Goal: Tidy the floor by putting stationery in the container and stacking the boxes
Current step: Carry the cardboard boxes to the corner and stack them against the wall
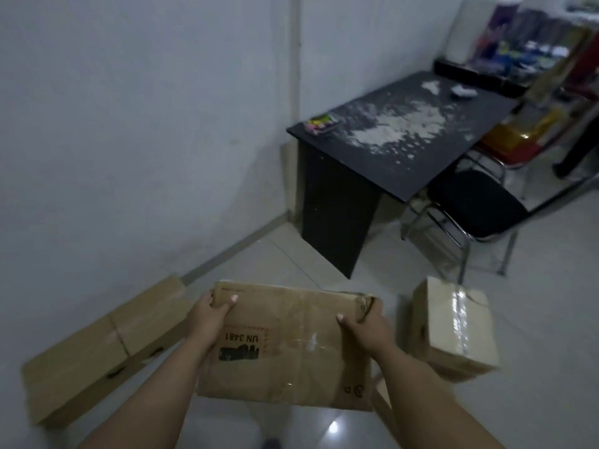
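— Where is the flat brown cardboard box marked "UN 3481" [291,345]?

— Held up over the pale tiled floor [534,367], between both hands. The left hand [210,322] grips its far left corner, fingers [227,303] curled over the edge; the right hand [366,325] clasps the far right corner.

— Other boxes?

— A long brown carton [97,345] lies by the wall on the left; a taped brown carton [453,325] sits on the right. Beyond stands a black dusty tabletop [405,131].

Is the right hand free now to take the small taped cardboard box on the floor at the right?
Probably not yet. The right hand and the left hand both grip the large flat cardboard box. The small taped cardboard box lies close beside it, with nothing between.
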### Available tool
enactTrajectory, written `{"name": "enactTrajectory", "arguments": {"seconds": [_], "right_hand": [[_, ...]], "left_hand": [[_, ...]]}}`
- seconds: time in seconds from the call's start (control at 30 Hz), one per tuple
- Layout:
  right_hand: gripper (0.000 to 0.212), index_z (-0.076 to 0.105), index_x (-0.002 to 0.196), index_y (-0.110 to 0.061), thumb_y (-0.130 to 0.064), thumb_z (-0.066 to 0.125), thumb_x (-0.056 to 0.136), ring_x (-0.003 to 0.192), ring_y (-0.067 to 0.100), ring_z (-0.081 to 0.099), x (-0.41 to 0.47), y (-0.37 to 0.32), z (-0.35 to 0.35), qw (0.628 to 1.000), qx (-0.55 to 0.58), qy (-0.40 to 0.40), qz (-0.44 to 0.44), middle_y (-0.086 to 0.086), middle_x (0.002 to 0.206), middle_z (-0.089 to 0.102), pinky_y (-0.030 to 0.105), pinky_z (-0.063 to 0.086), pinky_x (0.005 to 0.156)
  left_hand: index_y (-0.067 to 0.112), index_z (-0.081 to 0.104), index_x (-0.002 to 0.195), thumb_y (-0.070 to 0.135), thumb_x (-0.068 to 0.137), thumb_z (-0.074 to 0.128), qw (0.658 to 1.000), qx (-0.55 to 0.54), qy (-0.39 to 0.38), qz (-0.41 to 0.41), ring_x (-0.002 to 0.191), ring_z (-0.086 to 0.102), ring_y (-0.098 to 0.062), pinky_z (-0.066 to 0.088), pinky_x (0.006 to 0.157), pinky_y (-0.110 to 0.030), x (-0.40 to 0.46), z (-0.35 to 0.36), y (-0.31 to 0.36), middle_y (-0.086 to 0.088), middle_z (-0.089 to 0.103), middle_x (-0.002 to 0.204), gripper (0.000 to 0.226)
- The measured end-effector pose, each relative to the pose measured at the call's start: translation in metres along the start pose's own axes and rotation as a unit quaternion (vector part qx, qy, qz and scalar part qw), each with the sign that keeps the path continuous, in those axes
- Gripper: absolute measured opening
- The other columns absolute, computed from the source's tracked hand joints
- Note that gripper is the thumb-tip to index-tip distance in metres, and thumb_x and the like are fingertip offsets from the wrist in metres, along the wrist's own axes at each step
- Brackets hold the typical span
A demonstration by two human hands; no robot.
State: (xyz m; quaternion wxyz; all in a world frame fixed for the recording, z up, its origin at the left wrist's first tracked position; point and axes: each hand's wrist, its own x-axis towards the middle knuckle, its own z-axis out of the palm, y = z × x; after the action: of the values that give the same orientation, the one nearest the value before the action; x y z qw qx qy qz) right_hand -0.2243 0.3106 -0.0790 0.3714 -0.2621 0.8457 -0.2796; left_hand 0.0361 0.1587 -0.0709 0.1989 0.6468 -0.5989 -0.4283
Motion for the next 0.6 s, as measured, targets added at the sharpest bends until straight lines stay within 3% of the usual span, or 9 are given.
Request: {"name": "enactTrajectory", "arguments": {"seconds": [0.1, 0.2, 0.27, 0.37, 0.47, 0.6], "right_hand": [[0.085, 0.013, 0.139, -0.023, -0.050, 0.067, 0.079, 0.114, 0.035, 0.054, 0.014, -0.046, 0.016, 0.999, 0.014, -0.036, -0.025, 0.016, 0.133, 0.050, 0.043, 0.047, 0.093], [0.086, 0.011, 0.142, -0.027, -0.059, 0.060, 0.079, 0.119, 0.036, 0.051, 0.018, -0.092, 0.037, 0.996, 0.049, -0.046, -0.056, 0.015, 0.138, 0.047, 0.048, 0.046, 0.098], [0.082, 0.010, 0.142, -0.028, -0.067, 0.049, 0.082, 0.118, 0.037, 0.052, 0.016, -0.125, 0.056, 0.995, 0.048, -0.045, -0.075, 0.016, 0.137, 0.047, 0.048, 0.045, 0.098], [0.080, 0.010, 0.144, -0.027, -0.071, 0.038, 0.084, 0.120, 0.039, 0.049, 0.017, -0.152, 0.071, 0.995, 0.059, -0.027, -0.079, 0.018, 0.138, 0.046, 0.051, 0.042, 0.101], [0.084, 0.006, 0.148, -0.020, -0.067, 0.039, 0.087, 0.127, 0.042, 0.044, 0.021, -0.181, 0.087, 0.995, 0.031, -0.025, -0.095, 0.020, 0.145, 0.039, 0.051, 0.039, 0.104], [0.081, 0.011, 0.148, -0.014, -0.057, 0.046, 0.089, 0.125, 0.041, 0.046, 0.029, -0.214, 0.106, 0.991, -0.028, -0.041, -0.121, 0.019, 0.143, 0.041, 0.048, 0.043, 0.101]], "left_hand": [[0.018, 0.061, 0.117, 0.053, 0.082, 0.061, 0.999, -0.013, 0.035, -0.017, 0.095, 0.061, -0.026, 0.048, 0.071, -0.032, 0.013, -0.044, 0.001, -0.007, 0.066, 0.112, 0.050], [0.012, 0.059, 0.117, 0.068, 0.083, 0.046, 0.996, 0.012, 0.080, -0.043, 0.089, 0.056, -0.024, 0.041, 0.059, -0.029, 0.023, -0.082, 0.003, -0.009, 0.063, 0.113, 0.067], [0.009, 0.056, 0.116, 0.069, 0.085, 0.037, 0.989, 0.000, 0.132, -0.069, 0.088, 0.053, -0.025, 0.038, 0.061, -0.031, 0.026, -0.110, 0.000, -0.012, 0.060, 0.112, 0.071], [0.009, 0.055, 0.107, 0.067, 0.089, 0.030, 0.979, -0.016, 0.177, -0.096, 0.084, 0.053, -0.025, 0.040, 0.066, -0.033, 0.028, -0.131, -0.005, -0.008, 0.057, 0.097, 0.066], [0.009, 0.053, 0.097, 0.063, 0.091, 0.031, 0.970, -0.028, 0.211, -0.118, 0.068, 0.048, -0.016, 0.037, 0.056, -0.029, 0.027, -0.152, -0.015, 0.000, 0.050, 0.078, 0.058], [0.007, 0.054, 0.095, 0.051, 0.094, 0.040, 0.960, -0.043, 0.234, -0.149, 0.070, 0.049, -0.020, 0.036, 0.057, -0.030, 0.028, -0.174, -0.028, -0.006, 0.053, 0.082, 0.047]]}}
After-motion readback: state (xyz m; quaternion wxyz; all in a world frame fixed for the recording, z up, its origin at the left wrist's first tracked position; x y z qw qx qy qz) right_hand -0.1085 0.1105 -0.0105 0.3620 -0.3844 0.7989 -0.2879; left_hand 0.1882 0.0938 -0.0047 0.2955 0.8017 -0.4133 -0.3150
